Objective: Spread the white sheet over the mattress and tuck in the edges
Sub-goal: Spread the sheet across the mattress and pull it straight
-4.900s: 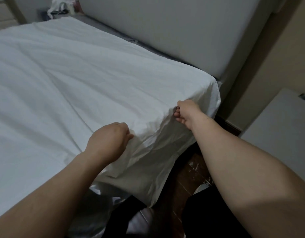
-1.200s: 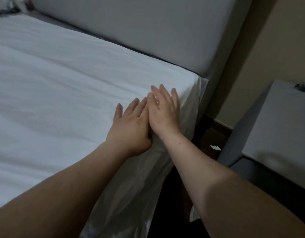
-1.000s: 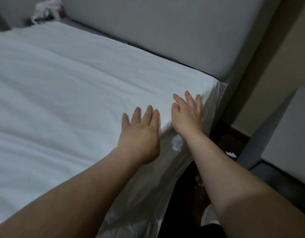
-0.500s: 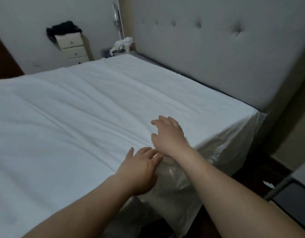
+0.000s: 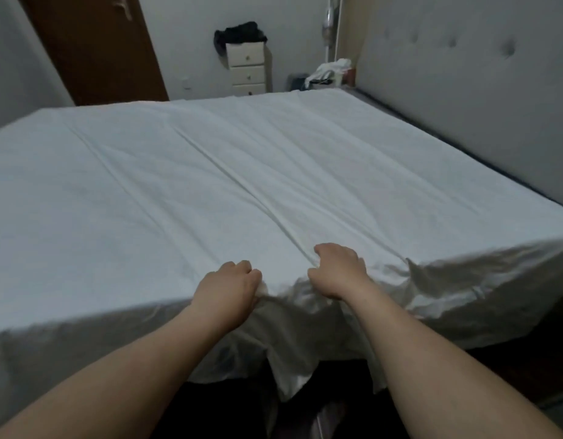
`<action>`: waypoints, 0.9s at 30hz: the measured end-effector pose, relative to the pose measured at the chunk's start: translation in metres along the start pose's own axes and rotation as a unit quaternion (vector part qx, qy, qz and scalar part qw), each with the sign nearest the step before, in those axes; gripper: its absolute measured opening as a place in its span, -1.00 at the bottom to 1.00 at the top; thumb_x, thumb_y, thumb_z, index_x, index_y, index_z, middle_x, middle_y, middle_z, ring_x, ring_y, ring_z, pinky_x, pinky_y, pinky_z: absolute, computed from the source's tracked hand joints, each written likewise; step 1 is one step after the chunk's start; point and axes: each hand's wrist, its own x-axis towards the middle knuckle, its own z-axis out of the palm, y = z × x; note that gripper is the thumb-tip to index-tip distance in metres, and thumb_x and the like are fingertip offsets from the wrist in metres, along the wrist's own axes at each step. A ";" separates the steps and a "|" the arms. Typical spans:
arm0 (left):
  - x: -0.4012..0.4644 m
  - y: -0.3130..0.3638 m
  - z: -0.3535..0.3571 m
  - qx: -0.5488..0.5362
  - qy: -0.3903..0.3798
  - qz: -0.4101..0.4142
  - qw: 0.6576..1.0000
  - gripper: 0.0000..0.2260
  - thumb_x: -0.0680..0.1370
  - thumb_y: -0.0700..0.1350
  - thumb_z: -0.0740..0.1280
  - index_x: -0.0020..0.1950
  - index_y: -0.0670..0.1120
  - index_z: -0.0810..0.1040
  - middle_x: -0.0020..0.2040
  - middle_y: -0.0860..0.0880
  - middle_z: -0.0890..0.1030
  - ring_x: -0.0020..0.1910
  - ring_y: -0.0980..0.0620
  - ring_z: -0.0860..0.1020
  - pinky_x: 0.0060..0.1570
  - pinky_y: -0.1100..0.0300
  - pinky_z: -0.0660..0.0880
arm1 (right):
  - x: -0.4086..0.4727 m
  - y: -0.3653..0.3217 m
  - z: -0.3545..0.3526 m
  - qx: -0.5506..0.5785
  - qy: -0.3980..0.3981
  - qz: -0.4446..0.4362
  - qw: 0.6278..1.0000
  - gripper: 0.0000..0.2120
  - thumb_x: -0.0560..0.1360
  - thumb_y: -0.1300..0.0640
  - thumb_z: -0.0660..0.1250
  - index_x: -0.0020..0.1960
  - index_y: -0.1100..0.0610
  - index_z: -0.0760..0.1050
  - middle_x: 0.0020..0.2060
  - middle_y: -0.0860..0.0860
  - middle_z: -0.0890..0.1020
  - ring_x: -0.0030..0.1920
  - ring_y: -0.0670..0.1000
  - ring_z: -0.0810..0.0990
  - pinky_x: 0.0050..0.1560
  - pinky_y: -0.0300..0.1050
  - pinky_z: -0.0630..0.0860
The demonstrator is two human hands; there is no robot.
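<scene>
Half a second ago the hands lay loosely open near the corner by the headboard; now both have slid along the near edge and closed into fists on the cloth, and the view has lifted to take in the whole bed. The white sheet (image 5: 242, 185) covers the top of the mattress (image 5: 84, 340) from the near edge to the far one, with long shallow creases running diagonally across it toward the hands. The left hand (image 5: 228, 291) has its grip curled tight on a bunch of sheet right at the near edge — knuckles up, fingers folded under. The right hand (image 5: 337, 269) sits just beside it, its grip likewise closed on a gathered fold where one crease ends. Between and below them the sheet puckers and hangs loose down the side of the mattress, its lower hem dangling untucked in uneven flaps. To the right the overhang is rumpled up to the corner. A padded, tufted headboard (image 5: 463, 90) stands along the right side of the bed. Beyond the far edge a small chest of drawers (image 5: 247, 69) stands against the wall with dark clothing (image 5: 240, 31) heaped on top — a brown door (image 5: 93, 49) is to its left, and a pile of pale items (image 5: 329, 71) lies near the far corner.
</scene>
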 end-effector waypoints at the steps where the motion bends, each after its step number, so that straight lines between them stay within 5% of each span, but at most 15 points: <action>1: -0.002 -0.002 0.002 0.000 0.010 -0.002 1.000 -0.83 0.61 0.05 0.29 0.12 0.00 0.50 0.07 0.00 0.50 0.08 -0.10 0.51 -0.20 0.04 0.48 | 0.003 -0.007 0.002 -0.004 -0.005 0.002 1.000 -0.43 0.53 0.01 0.23 0.54 -0.02 0.32 0.47 0.01 0.43 0.45 0.23 0.36 0.42 0.19 0.29; 5: 0.005 -0.007 0.004 0.008 0.035 -0.007 0.999 -0.92 0.55 -0.22 0.31 -0.08 -0.05 0.48 -0.11 -0.03 0.50 -0.10 -0.11 0.52 -0.33 0.07 0.31 | 0.012 -0.023 0.009 0.005 0.010 -0.004 1.000 -0.45 0.53 -0.03 0.25 0.51 -0.01 0.36 0.45 0.04 0.46 0.43 0.24 0.39 0.39 0.18 0.31; 12: 0.001 -0.027 0.001 0.098 0.023 0.038 0.994 -0.93 0.54 -0.22 0.35 -0.10 -0.06 0.54 -0.18 -0.02 0.50 -0.23 -0.11 0.51 -0.36 0.09 0.27 | 0.025 -0.026 0.016 -0.005 0.036 0.010 0.999 -0.45 0.58 -0.27 0.12 0.44 0.01 0.39 0.41 0.06 0.48 0.41 0.24 0.39 0.42 0.28 0.30; 18: -0.033 -0.065 -0.034 0.202 -0.208 0.007 0.957 -0.85 0.56 -0.30 0.25 -0.12 -0.06 0.48 -0.25 0.00 0.42 -0.21 -0.08 0.51 -0.26 0.07 0.44 | 0.021 -0.022 0.020 -0.036 0.046 -0.010 0.998 -0.56 0.60 -0.23 0.04 0.14 0.04 0.51 0.14 -0.01 0.54 0.29 0.18 0.44 0.38 0.30 0.29; 22: -0.055 -0.086 -0.046 0.235 -0.308 -0.060 0.920 -0.83 0.54 -0.28 0.24 -0.02 -0.06 0.57 -0.20 0.04 0.47 -0.14 -0.05 0.55 -0.12 0.07 0.56 | 0.016 -0.018 0.023 -0.037 0.048 -0.043 0.997 -0.64 0.58 -0.19 0.04 -0.24 0.02 0.32 -0.11 -0.09 0.44 0.16 0.16 0.46 0.31 0.28 0.34; 24: -0.049 -0.076 -0.047 0.216 -0.306 -0.069 0.925 -0.83 0.55 -0.24 0.22 -0.01 -0.05 0.59 -0.14 0.04 0.52 -0.12 -0.04 0.58 -0.11 0.08 0.56 | 0.017 -0.013 0.022 -0.035 0.056 -0.037 0.997 -0.67 0.58 -0.20 0.05 -0.17 -0.01 0.41 -0.03 -0.08 0.46 0.24 0.18 0.45 0.33 0.28 0.34; 27: -0.028 -0.038 -0.039 0.131 -0.157 -0.037 0.978 -0.83 0.59 -0.11 0.23 0.11 -0.04 0.57 -0.05 0.00 0.56 -0.08 -0.07 0.60 -0.23 0.06 0.50 | 0.018 -0.001 0.015 -0.023 0.087 0.006 0.996 -0.51 0.60 -0.23 0.06 0.42 -0.06 0.45 0.44 -0.04 0.41 0.54 0.18 0.23 0.48 0.37 0.17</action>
